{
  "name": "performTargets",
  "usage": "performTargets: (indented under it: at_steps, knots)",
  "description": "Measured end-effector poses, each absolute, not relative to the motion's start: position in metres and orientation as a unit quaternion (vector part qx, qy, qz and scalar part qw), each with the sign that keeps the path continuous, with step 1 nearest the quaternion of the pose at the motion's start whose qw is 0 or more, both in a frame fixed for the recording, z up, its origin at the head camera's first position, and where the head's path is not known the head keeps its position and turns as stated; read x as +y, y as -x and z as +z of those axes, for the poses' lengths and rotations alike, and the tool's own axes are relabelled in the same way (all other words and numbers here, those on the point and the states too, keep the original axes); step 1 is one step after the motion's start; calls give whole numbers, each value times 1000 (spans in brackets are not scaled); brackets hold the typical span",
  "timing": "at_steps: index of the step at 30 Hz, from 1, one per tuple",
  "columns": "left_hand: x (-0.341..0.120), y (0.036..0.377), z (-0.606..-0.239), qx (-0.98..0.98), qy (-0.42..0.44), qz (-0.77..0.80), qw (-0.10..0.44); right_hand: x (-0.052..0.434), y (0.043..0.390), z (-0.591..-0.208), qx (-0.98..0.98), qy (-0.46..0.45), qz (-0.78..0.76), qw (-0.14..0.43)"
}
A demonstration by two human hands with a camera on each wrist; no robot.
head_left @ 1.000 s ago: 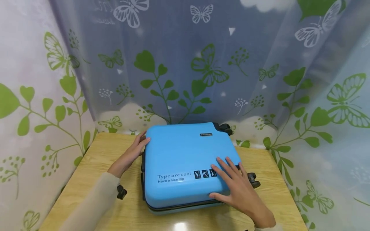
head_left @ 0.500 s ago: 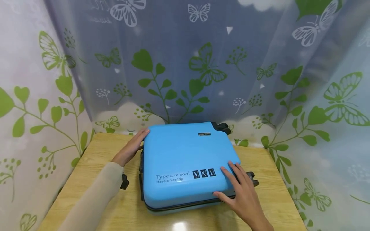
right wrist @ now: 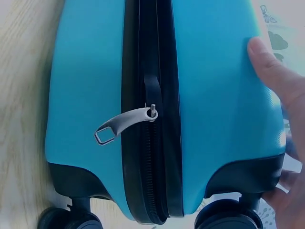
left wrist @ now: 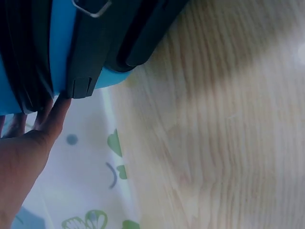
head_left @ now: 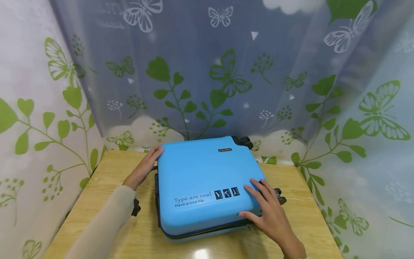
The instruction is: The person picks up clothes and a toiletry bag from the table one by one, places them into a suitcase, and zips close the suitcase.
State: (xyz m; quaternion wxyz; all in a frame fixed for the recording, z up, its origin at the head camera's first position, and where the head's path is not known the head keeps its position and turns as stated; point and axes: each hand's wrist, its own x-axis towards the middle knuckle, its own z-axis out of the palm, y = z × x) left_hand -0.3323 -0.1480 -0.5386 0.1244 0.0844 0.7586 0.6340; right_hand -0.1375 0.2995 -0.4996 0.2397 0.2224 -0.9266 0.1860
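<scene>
Suitcase (head_left: pixel 207 183), light blue, lies flat on the wooden table (head_left: pixel 106 172). Your left hand (head_left: pixel 143 169) presses flat fingers against its far left corner; your right hand (head_left: pixel 270 212) rests open on its near right corner, above the zipper pull (right wrist: pixel 125 123).

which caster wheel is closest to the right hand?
The near-right caster wheel, black, poking out beside the right hand. The back wheel sits by the curtain; the left wheel is under the left sleeve.

Right hand (right wrist: pixel 286 119) rests on the blue suitcase (right wrist: pixel 214 95) (grey zip pull (right wrist: pixel 121 125) hanging loose).
</scene>
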Motion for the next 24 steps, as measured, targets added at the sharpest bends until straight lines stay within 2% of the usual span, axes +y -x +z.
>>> performTargets:
  at_steps: [17, 24]
  knots:
    - [-160, 288, -540, 758, -56, 645, 78, 309, 145, -501, -914, -251, 210, 240]
    - [-160, 273, -542, 763, -51, 641, 65, 316, 137, -511, -924, -189, 234, 238]
